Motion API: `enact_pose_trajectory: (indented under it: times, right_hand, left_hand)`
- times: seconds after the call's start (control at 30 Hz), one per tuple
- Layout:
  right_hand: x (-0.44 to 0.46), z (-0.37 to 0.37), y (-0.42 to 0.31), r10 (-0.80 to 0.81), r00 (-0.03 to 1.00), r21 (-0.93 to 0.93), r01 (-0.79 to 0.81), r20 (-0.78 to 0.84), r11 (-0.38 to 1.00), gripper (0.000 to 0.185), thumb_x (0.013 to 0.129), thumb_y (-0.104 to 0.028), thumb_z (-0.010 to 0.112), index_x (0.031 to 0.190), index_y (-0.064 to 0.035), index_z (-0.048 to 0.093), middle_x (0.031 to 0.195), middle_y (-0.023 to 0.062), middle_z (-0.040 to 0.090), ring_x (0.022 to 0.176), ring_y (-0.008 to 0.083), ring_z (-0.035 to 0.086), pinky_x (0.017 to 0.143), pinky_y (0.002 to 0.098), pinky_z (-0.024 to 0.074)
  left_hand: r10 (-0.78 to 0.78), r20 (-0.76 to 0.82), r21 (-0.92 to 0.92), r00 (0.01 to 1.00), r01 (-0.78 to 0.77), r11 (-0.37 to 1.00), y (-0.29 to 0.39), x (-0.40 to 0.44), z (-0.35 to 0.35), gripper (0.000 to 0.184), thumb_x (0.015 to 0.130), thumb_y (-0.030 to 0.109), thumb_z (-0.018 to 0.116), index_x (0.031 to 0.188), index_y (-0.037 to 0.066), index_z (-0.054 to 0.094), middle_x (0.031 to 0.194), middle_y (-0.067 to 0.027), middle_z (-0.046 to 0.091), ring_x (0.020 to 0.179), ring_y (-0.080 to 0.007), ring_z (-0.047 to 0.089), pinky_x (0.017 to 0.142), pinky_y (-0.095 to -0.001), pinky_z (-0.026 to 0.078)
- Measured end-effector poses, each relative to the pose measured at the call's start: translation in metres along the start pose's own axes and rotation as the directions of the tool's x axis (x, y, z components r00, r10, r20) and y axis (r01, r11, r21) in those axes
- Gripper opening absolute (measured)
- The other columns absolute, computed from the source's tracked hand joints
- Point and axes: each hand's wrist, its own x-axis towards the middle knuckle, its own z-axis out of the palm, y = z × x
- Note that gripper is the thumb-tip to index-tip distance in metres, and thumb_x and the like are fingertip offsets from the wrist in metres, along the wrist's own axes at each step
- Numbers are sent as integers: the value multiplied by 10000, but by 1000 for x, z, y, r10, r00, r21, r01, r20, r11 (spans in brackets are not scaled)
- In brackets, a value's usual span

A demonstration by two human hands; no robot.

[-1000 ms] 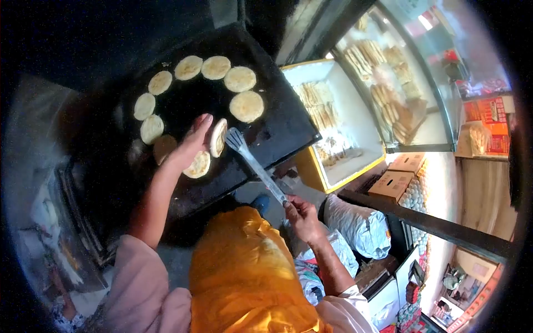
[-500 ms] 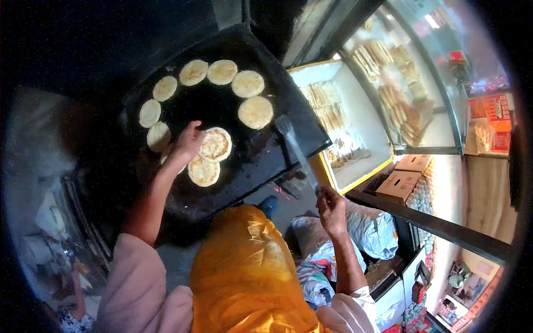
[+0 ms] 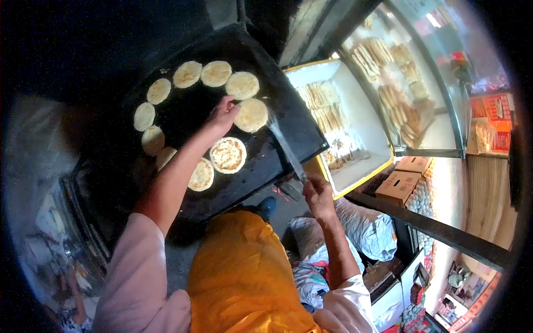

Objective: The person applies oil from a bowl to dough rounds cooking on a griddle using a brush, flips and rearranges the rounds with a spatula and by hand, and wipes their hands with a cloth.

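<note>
Several round flatbreads lie in a ring on the black griddle (image 3: 266, 150). My left hand (image 3: 224, 117) reaches across it, fingers apart, its fingertips at the left edge of a pale flatbread (image 3: 252, 115) on the ring's right side. In my right hand (image 3: 318, 196) is the handle of a metal spatula (image 3: 288, 152). The spatula's blade meets the right edge of that same flatbread; whether it is under it I cannot tell. Below my left hand sits a browned flatbread (image 3: 228, 155), beside another browned flatbread (image 3: 202, 175). My left forearm partly covers a flatbread (image 3: 165, 158).
Right of the griddle stands a white box with a yellow rim (image 3: 363, 183), holding stacked breads. Behind it, a glass case (image 3: 427, 127) holds more bread. Filled sacks (image 3: 366, 230), a cardboard box (image 3: 398, 187) and egg trays (image 3: 420, 201) are at the lower right.
My left hand has moved up and right from the browned flatbreads to the pale one. One browned flatbread sits farther right and lower. The spatula has come in against the pale flatbread.
</note>
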Motion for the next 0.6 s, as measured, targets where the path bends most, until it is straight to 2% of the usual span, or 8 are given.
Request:
enact_pose_trajectory:
  times: [0.03,0.13,0.2,0.27,0.37,0.4,0.5,0.6]
  right_hand:
    - [-4,0,-6,3,1000,1,-3,-3,1000,236,952,-131,539,1117,25,602,694,-12,518,586,83,456,524,242,383]
    - [-20,0,-24,116,993,143,-118,21,983,203,954,-140,545,1083,3,611,683,-26,498,584,61,436,521,223,359]
    - [-27,-3,-35,122,992,207,-126,31,970,194,956,-151,546,1068,-10,618,681,-33,493,587,50,429,528,208,346]
    - [-22,-5,-37,104,995,204,-103,8,974,192,954,-150,547,1048,1,620,690,-29,500,596,59,437,539,219,360]
    - [-2,-12,-22,34,998,-22,-36,-55,999,188,917,-13,511,1070,43,605,733,60,550,647,135,507,600,281,435]
    - [6,-12,-21,33,998,-21,-34,-53,999,188,917,-13,511,1070,43,605,733,60,550,647,135,507,600,281,435]
    - [39,-6,-33,-259,958,-209,230,-121,950,241,836,52,527,1058,29,617,781,200,602,678,247,569,664,331,477]
    - [79,5,-47,-273,959,-379,225,-78,898,276,821,49,528,1082,27,617,808,210,613,699,265,578,697,341,486]
  left_hand:
    - [-23,61,-31,998,25,999,7,0,2,593,907,428,558,1362,88,391,1177,-139,556,1063,-236,556,891,-341,448]
    - [-139,170,-69,976,153,986,34,-9,-1,688,889,523,542,1393,96,349,1271,-136,508,1123,-237,529,915,-370,436]
    - [-69,401,-333,914,216,918,26,-4,-6,820,854,682,469,1463,177,252,1438,-130,362,1313,-260,375,1034,-467,337]
    - [-139,154,-128,978,159,979,6,11,-6,742,883,631,471,1454,199,276,1416,-134,391,1311,-259,373,1041,-428,334]
    - [-57,37,-74,998,60,995,13,9,-38,657,904,540,511,1417,164,347,1357,-136,442,1247,-257,423,1038,-391,335]
    - [-92,15,-73,996,92,993,7,15,-47,619,914,504,516,1405,156,368,1344,-120,454,1227,-252,435,1029,-387,343]
    - [-55,56,-103,997,61,993,3,35,-59,588,929,476,503,1397,142,378,1360,-106,452,1234,-244,437,1019,-380,355]
    - [-40,29,-25,999,41,999,18,55,-44,599,932,486,479,1405,138,363,1383,-102,440,1255,-246,426,1032,-381,344]
